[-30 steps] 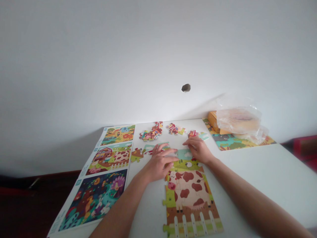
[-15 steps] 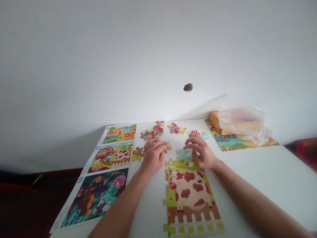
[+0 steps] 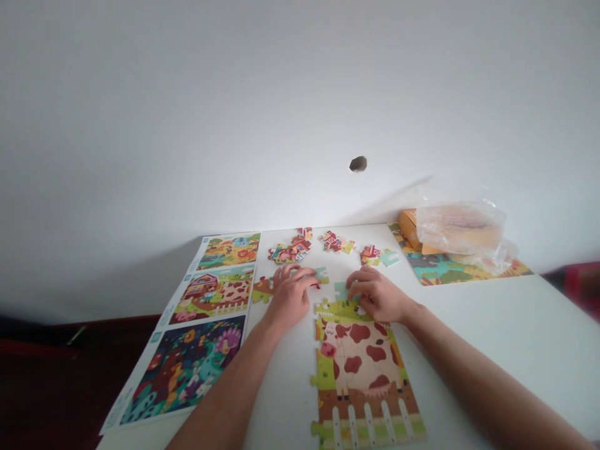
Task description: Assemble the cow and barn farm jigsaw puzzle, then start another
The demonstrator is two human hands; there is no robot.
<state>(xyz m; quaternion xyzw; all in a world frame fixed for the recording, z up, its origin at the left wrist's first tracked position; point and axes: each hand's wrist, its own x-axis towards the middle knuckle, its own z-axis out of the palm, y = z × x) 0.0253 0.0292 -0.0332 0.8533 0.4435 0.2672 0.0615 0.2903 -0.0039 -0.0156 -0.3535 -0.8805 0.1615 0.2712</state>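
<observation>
Cream and brown, the cow puzzle (image 3: 360, 369) lay flat on the white table (image 3: 497, 350), its printed fence at the near end and bare tabs along its left edge. The right hand (image 3: 379, 295) was over its far right corner with fingers bent; I could not tell whether they were pinching a piece. The left hand (image 3: 293, 292) was just beside the puzzle's far end, curved above some loose pieces (image 3: 263, 289) — whether it grasped any of them was also hidden. The pieces looked like thin card, so I judged them light and rather stiff, not slippery, with tabs that could bend. It seemed best to take one piece by two opposite edges — the joined part, if lifted by one corner, would probably come apart.
</observation>
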